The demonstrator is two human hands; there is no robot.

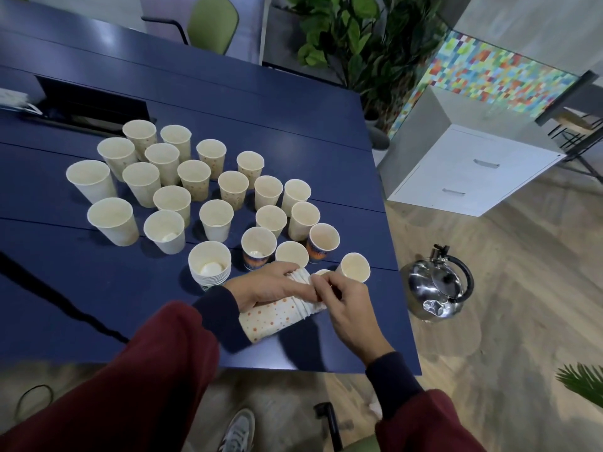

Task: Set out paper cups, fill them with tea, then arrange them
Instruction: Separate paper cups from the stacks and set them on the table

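head view: the left hand (270, 285) lies over the lying stack (277, 318) of nested, orange-dotted paper cups, with its fingers curled round the stack's rim end. the right hand (346, 305) meets it from the right, thumb and fingertips pinching the outermost rims, so both hands hold the same stack. the stack rests on its side near the front edge of the blue table (293, 119), base toward the person and mouth toward the far right.

just left of the hands stands one upright stack (209, 272) of nested cups. beyond it, twenty-two single cups (216, 220) stand upright, mouths up, in loose diagonal rows from the far left toward the near right. two of these, close behind the hands, carry an orange and blue print (316, 251); the nearest single cup (355, 267) stands just beyond the right hand. one further rim (323, 273) shows between the fingers and that cup, and the hands hide the rest of it, as they hide the mouth of the lying stack.

one steel kettle (437, 285) with a black handle stands on the wooden floor to the right, apart from the table. further right is one white cabinet (470, 171) with two drawers. leafy plants (355, 37) and one green chair (213, 22) stand behind the table. a dark recess (94, 106) is set into the tabletop behind the cups. one shoe (238, 430) shows below the table edge.
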